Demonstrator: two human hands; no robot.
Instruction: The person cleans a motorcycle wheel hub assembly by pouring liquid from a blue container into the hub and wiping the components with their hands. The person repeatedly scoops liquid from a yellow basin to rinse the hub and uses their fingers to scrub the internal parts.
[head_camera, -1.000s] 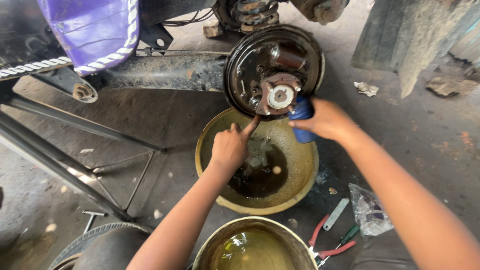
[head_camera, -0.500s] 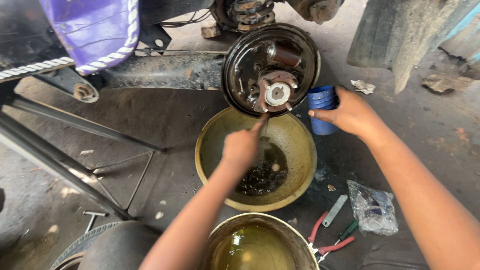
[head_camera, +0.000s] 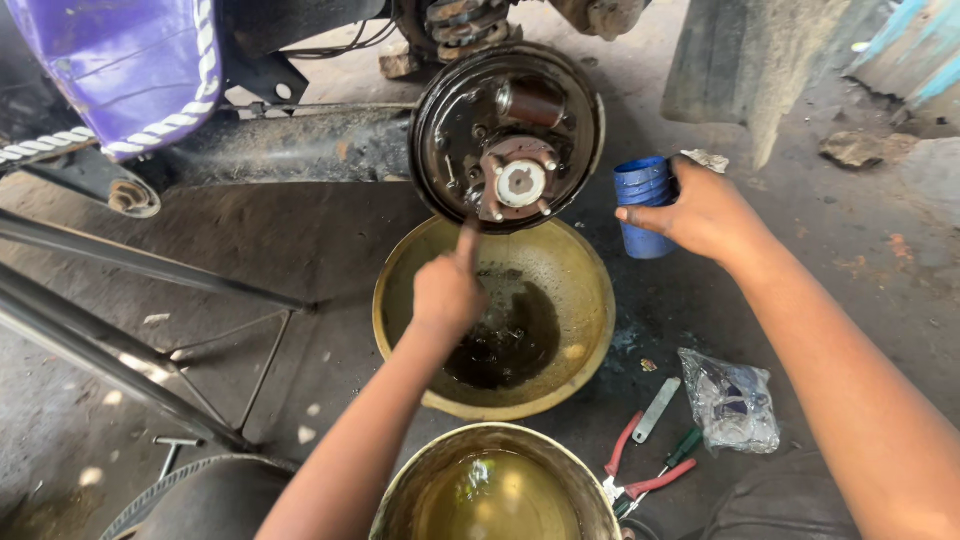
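Gripping blue cup (head_camera: 643, 205) upright, right hand (head_camera: 705, 212).

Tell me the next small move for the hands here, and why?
Probably bring the cup in the right hand nearer the hub. The left hand holds a brush at the drum's lower edge, the basin waits below, and the cup is off to the side.
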